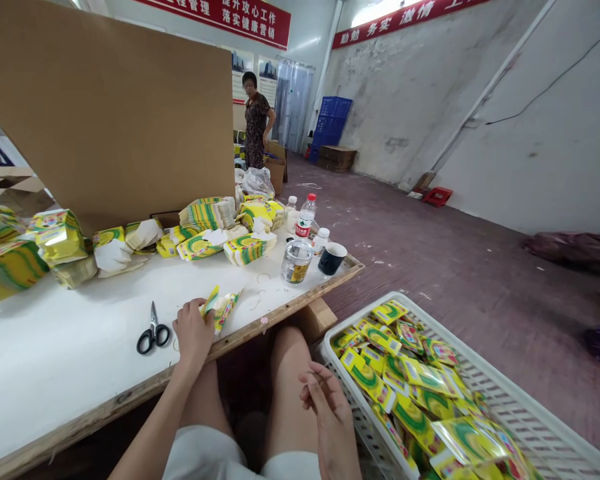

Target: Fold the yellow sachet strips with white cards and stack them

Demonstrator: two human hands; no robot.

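Note:
At the table's front edge, my left hand (pixel 195 333) has its fingers closed on a small yellow-and-green printed carton (pixel 224 309), partly folded and showing some white inside. Black-handled scissors (pixel 153 333) lie on the white tabletop just left of that hand. My right hand (pixel 330 413) hovers beside my knee, fingers curled in toward the thumb, with no object visible in it. Close to its right stands a white plastic basket (pixel 400 298) heaped with yellow cartons (pixel 400 373).
Stacks of flat yellow cartons (pixel 207 213) line the table's back before a big cardboard sheet (pixel 130 113). A clear jar (pixel 297 262), a dark mug (pixel 332 259) and a red-capped bottle (pixel 307 217) stand near the right corner. A person (pixel 256 127) stands beyond the table.

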